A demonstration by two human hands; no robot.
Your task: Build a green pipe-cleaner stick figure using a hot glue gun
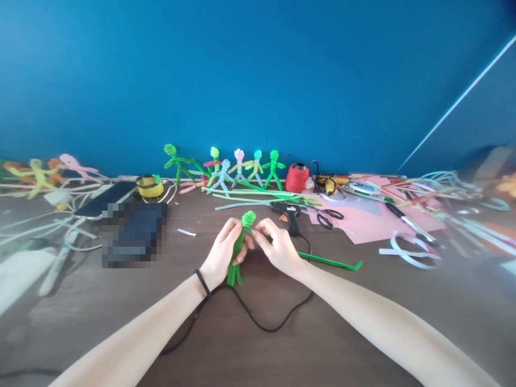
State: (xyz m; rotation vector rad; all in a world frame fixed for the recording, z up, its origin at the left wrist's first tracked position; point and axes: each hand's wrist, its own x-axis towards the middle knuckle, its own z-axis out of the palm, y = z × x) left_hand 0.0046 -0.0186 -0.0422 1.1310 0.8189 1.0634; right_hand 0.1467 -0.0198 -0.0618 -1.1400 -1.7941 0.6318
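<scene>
A green pipe-cleaner figure (237, 263) stands upright between my hands, with a lighter green coiled head at its top and loose strands hanging below. My left hand (222, 248) is closed around its body, just under the head. The fingertips of my right hand (278, 248) pinch a green pipe cleaner (330, 262) at the neck. That strand passes behind the right hand and reaches out to the right, its far end bent upward. Both hands are just above the brown table (274, 355).
Several pipe-cleaner figures (274, 167) lean along the blue wall. Behind my hands lie a glue gun (291, 214), its black cable looping below them, and scissors (330, 216). Pink paper (363, 228) and a marker (407, 221) are right; a phone (107, 199) and yellow tape (150, 187) left.
</scene>
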